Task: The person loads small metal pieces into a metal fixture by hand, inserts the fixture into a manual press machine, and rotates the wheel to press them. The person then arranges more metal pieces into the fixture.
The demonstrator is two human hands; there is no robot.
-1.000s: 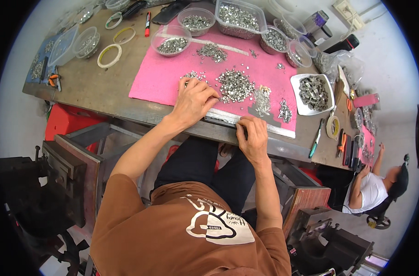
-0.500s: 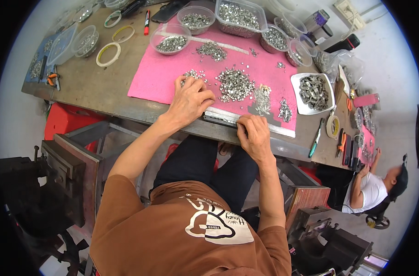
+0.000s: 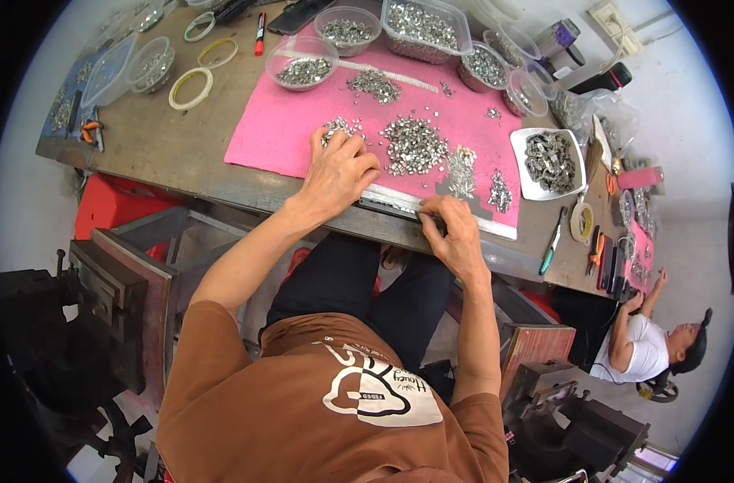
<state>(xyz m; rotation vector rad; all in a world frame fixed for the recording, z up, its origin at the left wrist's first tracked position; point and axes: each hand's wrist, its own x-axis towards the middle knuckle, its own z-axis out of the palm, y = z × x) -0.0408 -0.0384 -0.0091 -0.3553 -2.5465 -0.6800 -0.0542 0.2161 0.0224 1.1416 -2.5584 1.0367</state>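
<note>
My left hand bends over the front edge of a pink mat, its fingers curled down beside a small pile of metal bits. Its fingertips are partly hidden, so I cannot make out what they hold. My right hand is closed in a pinch at the right end of a narrow dark bar, which lies along the table's front edge. Anything between those fingertips is too small to name. Beyond the hands lie a larger heap of shiny metal pieces and a patch of slim silvery pieces.
Plastic tubs of metal parts line the back. A white square bowl with dark metal parts stands right. Tape rolls, a red marker and tweezers lie about. A co-worker in a white shirt sits far right.
My right hand has turned slightly and its knuckles have lifted at the bar's end. The left hand stays almost in place. The co-worker's head has tilted.
</note>
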